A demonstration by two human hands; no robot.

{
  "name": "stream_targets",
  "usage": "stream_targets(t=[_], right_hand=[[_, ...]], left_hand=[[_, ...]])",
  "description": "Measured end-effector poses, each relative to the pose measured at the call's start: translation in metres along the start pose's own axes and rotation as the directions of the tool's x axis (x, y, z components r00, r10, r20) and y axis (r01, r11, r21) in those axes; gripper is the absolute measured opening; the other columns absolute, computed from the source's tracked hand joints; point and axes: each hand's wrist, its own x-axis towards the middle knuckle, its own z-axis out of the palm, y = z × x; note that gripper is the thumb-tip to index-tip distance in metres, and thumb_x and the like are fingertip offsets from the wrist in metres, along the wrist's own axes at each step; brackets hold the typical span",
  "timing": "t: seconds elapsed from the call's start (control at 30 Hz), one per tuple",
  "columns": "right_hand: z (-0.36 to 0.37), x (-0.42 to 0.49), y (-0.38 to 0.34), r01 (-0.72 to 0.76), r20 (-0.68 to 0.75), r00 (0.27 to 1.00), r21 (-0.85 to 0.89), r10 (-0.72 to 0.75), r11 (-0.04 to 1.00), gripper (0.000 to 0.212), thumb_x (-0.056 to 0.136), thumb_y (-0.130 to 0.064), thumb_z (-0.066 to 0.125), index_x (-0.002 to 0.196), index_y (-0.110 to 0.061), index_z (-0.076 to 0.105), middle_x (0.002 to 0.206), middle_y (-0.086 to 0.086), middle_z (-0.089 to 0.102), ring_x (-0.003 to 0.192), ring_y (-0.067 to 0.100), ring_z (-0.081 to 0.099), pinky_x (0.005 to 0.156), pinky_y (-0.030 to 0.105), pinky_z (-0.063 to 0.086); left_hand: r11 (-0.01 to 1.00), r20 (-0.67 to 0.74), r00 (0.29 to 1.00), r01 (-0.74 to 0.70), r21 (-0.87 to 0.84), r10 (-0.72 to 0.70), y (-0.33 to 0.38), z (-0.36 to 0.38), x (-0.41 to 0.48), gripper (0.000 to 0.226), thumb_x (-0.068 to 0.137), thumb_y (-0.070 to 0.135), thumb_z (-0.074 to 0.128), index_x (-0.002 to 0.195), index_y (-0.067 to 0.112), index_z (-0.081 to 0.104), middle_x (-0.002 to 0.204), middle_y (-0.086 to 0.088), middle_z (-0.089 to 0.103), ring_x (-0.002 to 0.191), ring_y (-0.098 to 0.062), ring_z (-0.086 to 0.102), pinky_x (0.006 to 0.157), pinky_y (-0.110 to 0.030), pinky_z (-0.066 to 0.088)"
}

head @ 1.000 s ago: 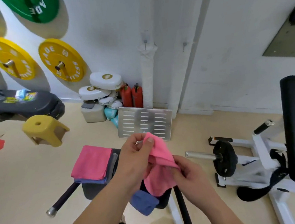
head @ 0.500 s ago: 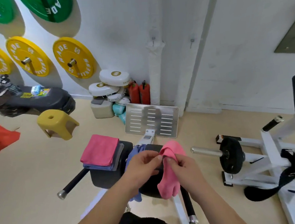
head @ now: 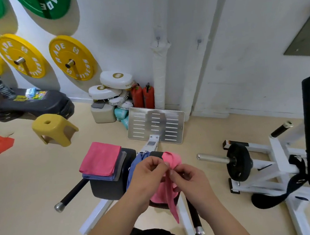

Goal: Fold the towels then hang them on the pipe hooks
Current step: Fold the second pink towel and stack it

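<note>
Left hand (head: 148,173): fingers are curling, thumb and forefinger pinching the upper edge of the pink towel (head: 172,199); it is holding nothing else.

Right hand (head: 189,177): is curling likewise and pinching the same edge just to the right, so the two sets of fingertips are almost touching.

Pink towel: is hanging bunched and twisted from the two pinches, just in front of the black pad (head: 107,187). One narrow tail is dangling lowest, and it is not yet folded.

Blue towel (head: 135,165): is draping loose over the pad, just left of the pink one and partly behind the left hand.

Folded stack (head: 101,159): is sitting on the left part of the pad, its near-left edge overhanging.

Hooks (head: 157,40): are standing bare on the white pipe (head: 161,76), far against the wall.

Risks, as judged:
- With so small a pinch on a twisted edge, the cloth is likely slipping free once the hands spread, and dropping to the floor (head: 35,182).
- Folding on a twist is giving a crooked, lumpy fold.
- A left-hand sweep could be dragging the blue towel off, or nudging the overhanging stack.
</note>
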Motion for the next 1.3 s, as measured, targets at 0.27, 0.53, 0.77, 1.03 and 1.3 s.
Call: stream_targets(t=[0.27, 0.53, 0.77, 1.03, 1.3], right_hand=[[-0.038, -0.01, -0.003, -0.008, -0.212, 0.975, 0.227, 0.058, 0.974, 0.016, 0.095, -0.014, 0.066, 0.079, -0.017, 0.066, 0.082, 0.018, 0.071, 0.077, 0.023, 0.063, 0.08, 0.043, 0.053], [-0.125, -0.026, -0.014, 0.098, -0.594, 0.801, 0.25, 0.072, 0.963, 0.012, 0.093, -0.024, 0.073, 0.083, -0.017, 0.069, 0.074, -0.002, 0.064, 0.073, 0.017, 0.055, 0.068, 0.033, 0.041], [-0.169, -0.049, 0.004, 0.03, -0.772, 0.6, 0.282, 0.209, 0.959, 0.015, 0.089, -0.031, 0.063, 0.081, -0.019, 0.062, 0.073, -0.001, 0.055, 0.07, 0.02, 0.049, 0.068, 0.033, 0.041], [-0.183, -0.053, 0.043, 0.001, -0.804, 0.468, 0.415, 0.366, 0.91, 0.014, 0.09, -0.026, 0.056, 0.081, -0.017, 0.058, 0.071, 0.002, 0.051, 0.067, 0.024, 0.047, 0.065, 0.036, 0.039], [-0.112, -0.047, -0.02, 0.007, -0.346, 0.938, -0.073, -0.032, 0.997, 0.011, 0.096, -0.023, 0.07, 0.087, -0.02, 0.076, 0.075, -0.007, 0.075, 0.073, 0.004, 0.069, 0.069, 0.02, 0.051]], left_hand=[[0.991, -0.061, 0.989, -0.131, 0.027, 0.133, 0.027, 0.005, -0.004, 0.011, 0.1, 0.016, 0.06, 0.091, 0.01, 0.059, 0.074, -0.009, 0.066, 0.071, -0.019, 0.065, 0.075, -0.036, 0.062], [0.646, 0.35, 0.868, -0.496, 0.581, 0.351, 0.037, -0.001, 0.004, 0.014, 0.101, 0.039, 0.058, 0.092, 0.029, 0.054, 0.065, -0.008, 0.064, 0.052, -0.004, 0.046, 0.053, -0.018, 0.038], [0.49, 0.506, 0.843, -0.525, 0.696, 0.183, 0.035, 0.003, 0.018, 0.025, 0.077, 0.048, 0.083, 0.08, 0.027, 0.071, 0.07, 0.004, 0.066, 0.06, -0.002, 0.053, 0.059, -0.02, 0.046], [0.46, 0.486, 0.867, -0.478, 0.748, 0.109, 0.036, -0.022, 0.03, 0.022, 0.084, 0.03, 0.082, 0.068, 0.024, 0.069, 0.059, 0.016, 0.062, 0.057, 0.0, 0.053, 0.06, -0.017, 0.043], [0.525, 0.596, 0.759, -0.63, 0.572, 0.261, 0.053, 0.04, -0.015, 0.018, 0.094, 0.024, 0.064, 0.099, 0.039, 0.071, 0.095, 0.025, 0.065, 0.095, 0.002, 0.061, 0.08, -0.015, 0.045]])
